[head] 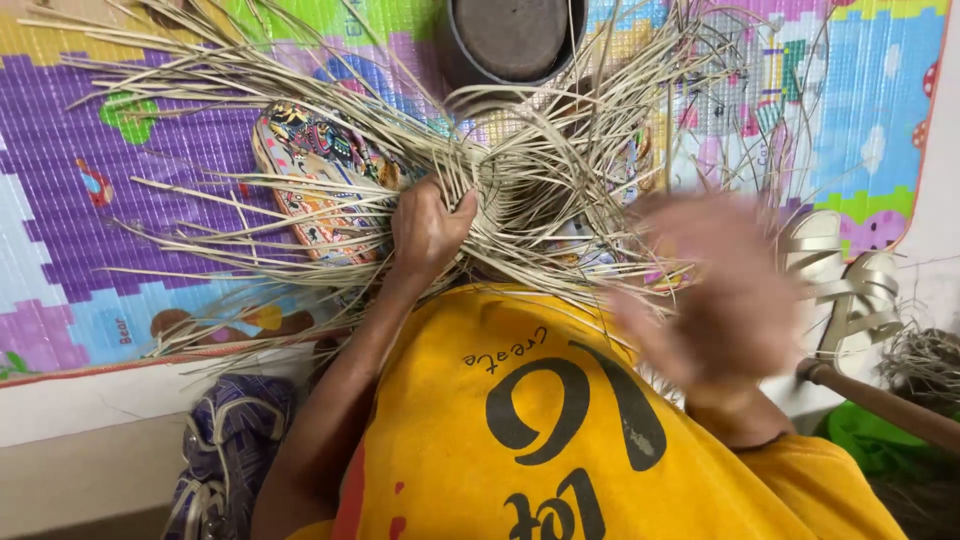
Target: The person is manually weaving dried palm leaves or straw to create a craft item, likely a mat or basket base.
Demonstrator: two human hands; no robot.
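— Underneath everything?
— A colourful play mat [60,200], patched in purple, blue, green and pink, spread across the floor and reaching to the far edge and both side edges of the view. Bordered by a pale floor strip along its near edge.

— And on the mat?
— A half-woven piece of pale dry straw [520,190], lying near the middle of the mat toward its near edge. Tightly plaited at the centre, with long loose strands [200,70] fanning out toward the far left corner and the far right.

— Anything beneath the strands?
— A patterned flat cushion [310,165], partly covered, left of the woven centre. Beyond it, at the far edge, a dark round pot [515,40], cut off by the frame.

— Nearer the camera?
— A yellow shirt [560,440] with dark print, filling the near middle. A purple patterned cloth [230,440] at the near left, off the mat. Pale strappy sandals [850,280] by the mat's right edge, a wooden handle [880,400] just below them, something green under it.

— The left hand?
— Left hand [428,228] closed around a bunch of strands at the woven centre, thumb pressed over them, forearm running back toward the shirt.

— The right?
— Right hand [720,290] raised over the right side of the weave, heavily blurred. Fingers seemingly spread, but impossible to tell for sure, or whether any strand is pinched.
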